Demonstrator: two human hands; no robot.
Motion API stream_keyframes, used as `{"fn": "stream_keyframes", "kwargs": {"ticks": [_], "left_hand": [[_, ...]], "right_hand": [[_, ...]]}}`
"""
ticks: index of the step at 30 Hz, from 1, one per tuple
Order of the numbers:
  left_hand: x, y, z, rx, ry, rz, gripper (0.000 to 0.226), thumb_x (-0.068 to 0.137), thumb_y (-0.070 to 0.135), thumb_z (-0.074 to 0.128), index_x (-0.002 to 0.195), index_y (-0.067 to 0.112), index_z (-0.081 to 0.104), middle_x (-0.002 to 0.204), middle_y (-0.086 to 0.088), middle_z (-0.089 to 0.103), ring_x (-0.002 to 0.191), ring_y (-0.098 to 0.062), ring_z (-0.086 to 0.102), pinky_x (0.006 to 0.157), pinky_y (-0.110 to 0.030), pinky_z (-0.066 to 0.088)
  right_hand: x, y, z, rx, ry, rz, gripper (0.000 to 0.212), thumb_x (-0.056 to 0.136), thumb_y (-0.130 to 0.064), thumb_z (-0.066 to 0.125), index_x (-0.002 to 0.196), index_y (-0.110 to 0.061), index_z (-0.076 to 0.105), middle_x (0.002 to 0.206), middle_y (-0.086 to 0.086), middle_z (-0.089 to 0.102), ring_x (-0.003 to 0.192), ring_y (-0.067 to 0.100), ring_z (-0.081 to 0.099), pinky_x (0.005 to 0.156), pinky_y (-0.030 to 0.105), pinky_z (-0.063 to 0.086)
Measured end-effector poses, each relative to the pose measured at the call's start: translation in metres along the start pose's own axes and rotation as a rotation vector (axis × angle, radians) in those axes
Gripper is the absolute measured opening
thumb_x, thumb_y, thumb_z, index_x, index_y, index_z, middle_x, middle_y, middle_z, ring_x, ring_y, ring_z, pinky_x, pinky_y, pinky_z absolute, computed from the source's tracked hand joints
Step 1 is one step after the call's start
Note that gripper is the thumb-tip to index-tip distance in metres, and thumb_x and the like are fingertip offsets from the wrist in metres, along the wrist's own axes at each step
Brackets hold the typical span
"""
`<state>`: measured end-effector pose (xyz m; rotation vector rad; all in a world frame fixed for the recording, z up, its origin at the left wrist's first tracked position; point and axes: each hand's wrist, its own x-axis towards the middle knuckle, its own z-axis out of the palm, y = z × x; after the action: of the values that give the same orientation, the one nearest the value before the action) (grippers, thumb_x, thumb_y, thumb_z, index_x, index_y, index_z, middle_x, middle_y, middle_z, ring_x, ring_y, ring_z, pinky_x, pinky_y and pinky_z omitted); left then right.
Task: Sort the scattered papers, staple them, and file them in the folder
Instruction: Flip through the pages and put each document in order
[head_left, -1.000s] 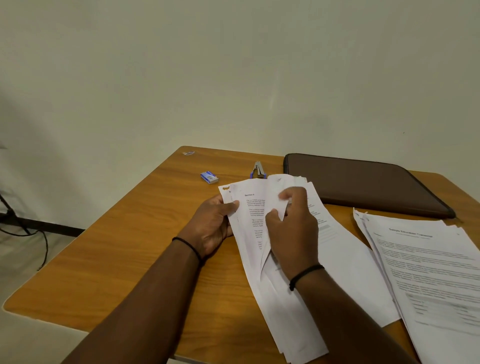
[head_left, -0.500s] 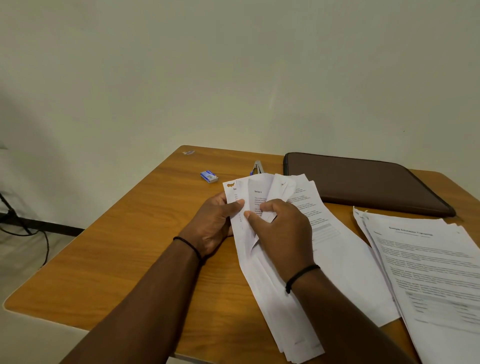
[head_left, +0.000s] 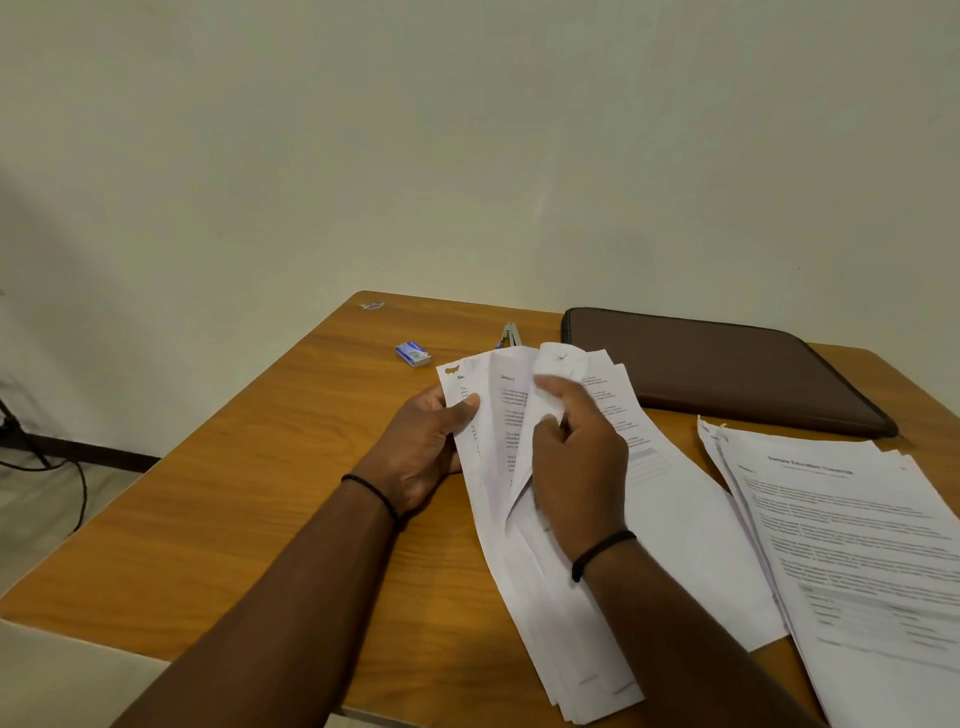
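A fanned stack of printed white papers (head_left: 566, 613) lies slanted across the middle of the wooden table (head_left: 270, 493). My left hand (head_left: 423, 447) grips its upper left edge, thumb on top. My right hand (head_left: 579, 457) pinches the top of one sheet between thumb and fingers and bends it up. A second pile of papers (head_left: 852, 551) lies at the right. The closed brown folder (head_left: 722, 369) rests at the back right. A small stapler (head_left: 510, 335) stands just beyond the held papers.
A small blue box of staples (head_left: 413, 354) lies left of the stapler. A tiny scrap (head_left: 372, 305) sits near the table's far corner. The wall stands right behind the table. Cables (head_left: 57, 467) run along the floor at the left.
My right hand has slid from the sheets' top down and left, then back up and right, lifting and curling one sheet. My left hand keeps its grip in the same place.
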<state>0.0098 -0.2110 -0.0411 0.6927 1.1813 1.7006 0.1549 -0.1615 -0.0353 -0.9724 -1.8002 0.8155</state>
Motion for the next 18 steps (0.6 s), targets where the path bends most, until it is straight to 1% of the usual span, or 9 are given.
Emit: {"fn": "stream_keyframes", "kwargs": {"ticks": [2, 3, 5, 7, 9, 10, 12, 15, 18], "left_hand": [[-0.0005, -0.0005, 0.0016, 0.015, -0.003, 0.011, 0.028, 0.101, 0.011, 0.052, 0.126, 0.018, 0.06, 0.109, -0.004, 0.076, 0.091, -0.022, 0.074, 0.071, -0.039, 0.062], [-0.0005, -0.0006, 0.0023, 0.021, -0.003, 0.015, 0.026, 0.101, 0.011, 0.052, 0.124, 0.02, 0.061, 0.108, -0.003, 0.076, 0.091, -0.022, 0.075, 0.071, -0.038, 0.062], [-0.0009, -0.001, 0.0036, 0.018, -0.004, 0.015, 0.023, 0.101, 0.011, 0.052, 0.118, 0.023, 0.062, 0.107, 0.0, 0.076, 0.093, -0.022, 0.075, 0.072, -0.037, 0.061], [-0.001, -0.0011, 0.0041, 0.024, -0.008, 0.013, 0.021, 0.101, 0.012, 0.052, 0.115, 0.025, 0.062, 0.106, 0.001, 0.077, 0.094, -0.022, 0.075, 0.072, -0.036, 0.061], [-0.0008, -0.001, 0.0038, 0.044, -0.008, 0.01, 0.021, 0.101, 0.013, 0.052, 0.116, 0.025, 0.062, 0.107, 0.001, 0.076, 0.094, -0.022, 0.074, 0.074, -0.037, 0.062], [-0.0007, -0.0009, 0.0036, 0.052, -0.005, 0.007, 0.022, 0.101, 0.014, 0.052, 0.118, 0.024, 0.062, 0.109, 0.0, 0.076, 0.095, -0.023, 0.074, 0.076, -0.039, 0.062], [-0.0004, -0.0009, 0.0031, 0.064, 0.004, 0.002, 0.023, 0.102, 0.014, 0.053, 0.12, 0.023, 0.062, 0.112, -0.002, 0.075, 0.097, -0.025, 0.074, 0.081, -0.042, 0.062], [0.0009, -0.002, 0.002, 0.066, 0.015, -0.004, 0.027, 0.101, 0.014, 0.053, 0.126, 0.018, 0.061, 0.114, -0.005, 0.074, 0.098, -0.027, 0.073, 0.081, -0.043, 0.062], [0.0015, -0.0027, 0.002, 0.07, 0.02, -0.011, 0.029, 0.101, 0.014, 0.054, 0.13, 0.018, 0.06, 0.115, -0.007, 0.074, 0.101, -0.03, 0.072, 0.083, -0.046, 0.06]], "right_hand": [[-0.002, 0.0013, 0.0027, -0.046, -0.034, -0.003, 0.03, 0.099, -0.021, 0.057, 0.127, -0.023, 0.065, 0.133, -0.001, 0.064, 0.105, 0.015, 0.067, 0.066, 0.005, 0.048], [-0.0022, 0.0004, 0.0037, -0.063, -0.051, -0.001, 0.031, 0.097, -0.028, 0.06, 0.127, -0.021, 0.065, 0.134, -0.002, 0.063, 0.111, 0.015, 0.065, 0.072, 0.007, 0.046], [-0.0029, -0.0026, 0.0043, -0.103, -0.061, -0.032, 0.042, 0.091, -0.042, 0.065, 0.126, -0.021, 0.066, 0.132, -0.004, 0.064, 0.113, 0.013, 0.064, 0.079, 0.012, 0.047], [-0.0024, -0.0036, 0.0047, -0.136, -0.052, -0.058, 0.045, 0.086, -0.047, 0.069, 0.122, -0.02, 0.068, 0.126, -0.004, 0.067, 0.11, 0.013, 0.065, 0.08, 0.014, 0.048], [-0.0013, -0.0018, 0.0059, -0.15, -0.032, -0.051, 0.033, 0.088, -0.04, 0.07, 0.113, -0.019, 0.071, 0.12, -0.003, 0.07, 0.102, 0.012, 0.067, 0.076, 0.012, 0.047], [-0.0009, -0.0006, 0.0064, -0.147, -0.019, -0.041, 0.025, 0.09, -0.036, 0.07, 0.107, -0.018, 0.072, 0.114, -0.002, 0.072, 0.094, 0.01, 0.067, 0.072, 0.008, 0.045], [0.0005, 0.0009, 0.0062, -0.119, 0.012, -0.003, 0.01, 0.093, -0.028, 0.067, 0.094, -0.019, 0.069, 0.101, -0.003, 0.073, 0.081, 0.007, 0.065, 0.064, 0.005, 0.041], [0.003, 0.0033, 0.0041, -0.031, 0.044, 0.069, 0.013, 0.095, -0.023, 0.063, 0.083, -0.019, 0.063, 0.087, -0.005, 0.07, 0.072, 0.008, 0.065, 0.058, 0.006, 0.042], [0.0053, 0.0046, 0.0023, 0.015, 0.054, 0.117, 0.013, 0.096, -0.024, 0.062, 0.085, -0.017, 0.063, 0.087, -0.006, 0.069, 0.068, 0.006, 0.064, 0.054, 0.006, 0.043]]}}
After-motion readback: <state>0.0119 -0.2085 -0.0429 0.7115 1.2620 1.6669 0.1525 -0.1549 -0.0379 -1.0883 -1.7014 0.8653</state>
